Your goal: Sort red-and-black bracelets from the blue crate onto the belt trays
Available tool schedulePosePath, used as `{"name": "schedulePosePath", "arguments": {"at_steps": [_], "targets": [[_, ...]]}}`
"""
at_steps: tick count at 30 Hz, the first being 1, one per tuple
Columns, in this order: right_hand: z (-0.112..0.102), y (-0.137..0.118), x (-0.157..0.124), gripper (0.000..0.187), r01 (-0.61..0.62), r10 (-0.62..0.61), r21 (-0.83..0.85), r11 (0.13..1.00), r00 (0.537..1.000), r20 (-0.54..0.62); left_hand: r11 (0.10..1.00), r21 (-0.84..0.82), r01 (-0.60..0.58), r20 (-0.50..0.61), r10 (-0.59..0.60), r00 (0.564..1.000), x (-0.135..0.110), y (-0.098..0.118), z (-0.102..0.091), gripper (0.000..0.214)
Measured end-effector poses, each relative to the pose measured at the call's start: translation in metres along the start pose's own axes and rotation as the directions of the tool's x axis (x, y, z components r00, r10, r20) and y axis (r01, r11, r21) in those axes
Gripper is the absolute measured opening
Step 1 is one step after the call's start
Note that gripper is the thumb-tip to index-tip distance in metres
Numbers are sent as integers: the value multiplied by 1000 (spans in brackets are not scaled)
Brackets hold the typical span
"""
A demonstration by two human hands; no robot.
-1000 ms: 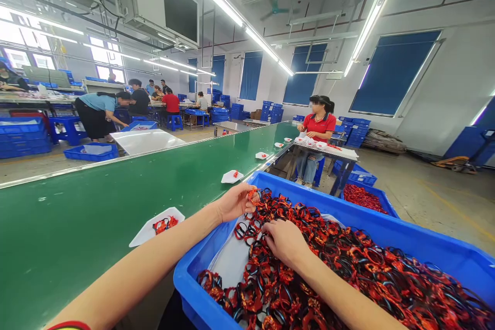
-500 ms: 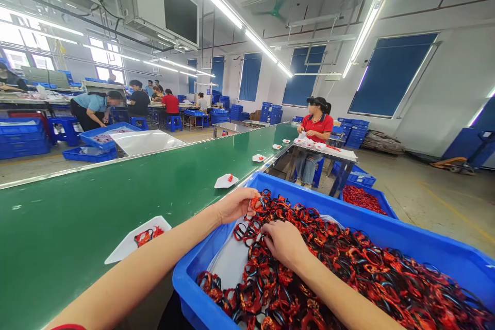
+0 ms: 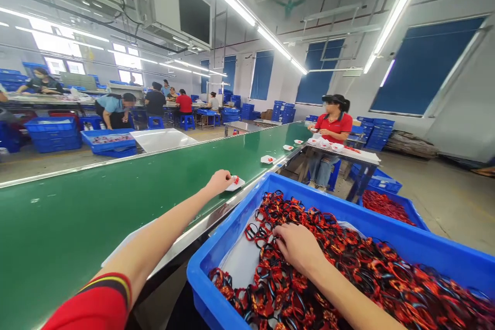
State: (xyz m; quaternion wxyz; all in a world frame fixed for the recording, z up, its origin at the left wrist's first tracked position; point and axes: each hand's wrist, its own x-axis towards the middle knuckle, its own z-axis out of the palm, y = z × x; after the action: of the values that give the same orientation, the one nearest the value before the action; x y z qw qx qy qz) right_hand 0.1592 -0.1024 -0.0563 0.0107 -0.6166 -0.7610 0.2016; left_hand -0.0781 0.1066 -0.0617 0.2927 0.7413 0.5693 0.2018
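My left hand (image 3: 220,182) reaches across the green conveyor belt (image 3: 162,165) to a small white paper tray (image 3: 235,185) with a red piece on it. Its fingers are curled and closed at the tray; their tips and whatever they hold are hidden behind the hand. My right hand (image 3: 297,248) rests in a large blue bin (image 3: 232,240) heaped with red-and-black rings (image 3: 356,263). Thumb and fingers are bent together on the rings near the bin's left side, with the fingertips partly hidden among them.
More white trays (image 3: 267,159) with red pieces lie farther along the belt. My left forearm covers most of a nearer tray (image 3: 116,253). A co-worker in a red shirt (image 3: 333,126) sits at a side table (image 3: 363,155). Another blue bin (image 3: 386,206) stands beyond mine.
My left hand has left the ring pile with a red-and-black piece and moved over the belt to the white tray. The right hand stays on the rings. The view has turned slightly left.
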Motion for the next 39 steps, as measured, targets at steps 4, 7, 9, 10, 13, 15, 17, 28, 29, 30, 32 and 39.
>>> {"name": "schedulePosePath", "arguments": {"at_steps": [4,7,9,10,13,15,17,28,29,30,32,39], "targets": [[5,3,1,30,-16,16,8,1000,1000,6,991,127,-42,108,28,994,0,-20,4,15],[9,5,2,33,-9,9,25,1000,1000,8,985,135,-110,106,96,990,-6,-8,6,7],[10,7,2,34,-5,7,80,997,1000,-25,978,104,-179,100,169,980,-15,13,8,11],[10,9,3,34,-11,19,135,991,998,-56,973,78,-218,104,209,972,-21,26,9,14],[4,15,9,34,-22,95,429,903,984,-149,944,-34,-329,156,330,931,-46,71,11,23],[-4,21,14,38,-52,191,660,749,972,-140,894,-124,-430,252,448,858,-64,98,11,32],[-12,25,17,50,-121,301,843,524,952,-50,804,-203,-559,326,594,736,-79,118,12,42],[-17,17,17,52,-162,267,967,-197,940,212,805,-375,-460,245,565,788,-105,131,23,36],[-20,15,16,50,-152,275,969,-196,940,203,820,-393,-415,258,532,806,-106,131,22,34],[-23,13,15,47,-143,283,973,-181,940,191,830,-405,-383,267,508,819,-107,131,21,33],[-29,9,13,43,-130,271,982,-139,948,164,836,-414,-360,273,491,827,-107,129,21,35],[-33,3,13,34,-134,205,976,-172,964,169,833,-378,-405,289,521,803,-100,121,24,37]]}}
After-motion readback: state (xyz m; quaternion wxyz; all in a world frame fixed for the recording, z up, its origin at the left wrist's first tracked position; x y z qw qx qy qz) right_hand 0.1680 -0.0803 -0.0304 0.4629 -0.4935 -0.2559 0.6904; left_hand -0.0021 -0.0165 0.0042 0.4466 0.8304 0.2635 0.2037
